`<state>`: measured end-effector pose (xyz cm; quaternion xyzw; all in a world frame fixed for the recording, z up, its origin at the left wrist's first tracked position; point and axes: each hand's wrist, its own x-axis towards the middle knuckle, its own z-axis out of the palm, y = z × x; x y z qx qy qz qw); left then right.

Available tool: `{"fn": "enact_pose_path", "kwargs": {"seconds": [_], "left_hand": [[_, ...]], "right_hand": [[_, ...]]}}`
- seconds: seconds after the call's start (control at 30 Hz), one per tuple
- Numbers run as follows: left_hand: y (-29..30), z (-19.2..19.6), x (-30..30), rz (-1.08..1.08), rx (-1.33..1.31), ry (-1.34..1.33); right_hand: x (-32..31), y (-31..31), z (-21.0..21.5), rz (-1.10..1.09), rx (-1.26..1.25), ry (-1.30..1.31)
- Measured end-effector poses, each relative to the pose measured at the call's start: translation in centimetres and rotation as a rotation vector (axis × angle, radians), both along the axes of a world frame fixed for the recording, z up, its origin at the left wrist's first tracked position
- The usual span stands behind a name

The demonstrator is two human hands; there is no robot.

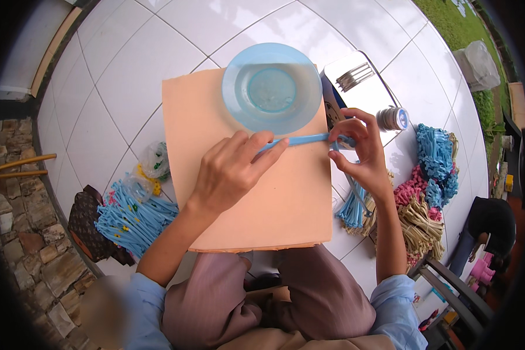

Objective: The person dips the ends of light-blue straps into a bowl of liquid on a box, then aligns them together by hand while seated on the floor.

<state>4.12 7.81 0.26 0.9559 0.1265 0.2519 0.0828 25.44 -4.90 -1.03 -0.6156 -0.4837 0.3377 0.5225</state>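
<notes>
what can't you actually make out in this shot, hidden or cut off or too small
Head view only:
- Blue strip: its right end is hidden inside the right hand; the left hand covers its left end.
- Clear blue bowl: whether it holds water cannot be told.
- Peach board: near edge covered by the lap and forearm.
- Small jar: too small to tell its contents.
- Blue bundles at left: blurred detail.
</notes>
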Motion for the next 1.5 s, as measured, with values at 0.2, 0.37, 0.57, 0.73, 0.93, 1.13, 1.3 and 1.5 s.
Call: {"fn": "enact_pose_path", "kwargs": {"seconds": [0.2, 0.37, 0.57, 0.73, 0.93, 1.13, 1.3, 1.5], "left_hand": [[-0.3, -0.7, -0.4, 0.005, 0.023, 0.041], [-0.3, -0.6, -0.2, 0.017, 0.056, 0.026], [-0.2, -0.7, -0.1, 0.026, 0.068, 0.028], [-0.3, -0.8, -0.1, 0.023, 0.08, 0.054], [-0.6, -0.5, -0.3, 0.03, 0.072, 0.094], [-2.0, 0.5, 0.0, 0.12, 0.094, 0.181], [-3.2, 0.6, 0.1, 0.176, 0.237, 0.24], [-3.7, -0.1, 0.2, 0.131, 0.236, 0.234]], "right_hand": [[-0.4, -0.4, 0.0, 0.005, -0.004, -0.017], [-0.4, -0.3, 0.1, -0.006, -0.004, -0.013], [-0.5, -0.2, -0.1, 0.012, -0.009, -0.041], [-0.9, -0.8, -1.6, -0.042, 0.104, -0.073], [-1.4, -1.2, -2.7, -0.082, 0.197, -0.072], [-1.4, -1.5, -3.1, -0.112, 0.189, -0.114], [-1.5, -1.4, -1.4, -0.123, 0.202, -0.506], [-1.6, -1.5, 0.2, -0.015, 0.136, -0.749]]}}
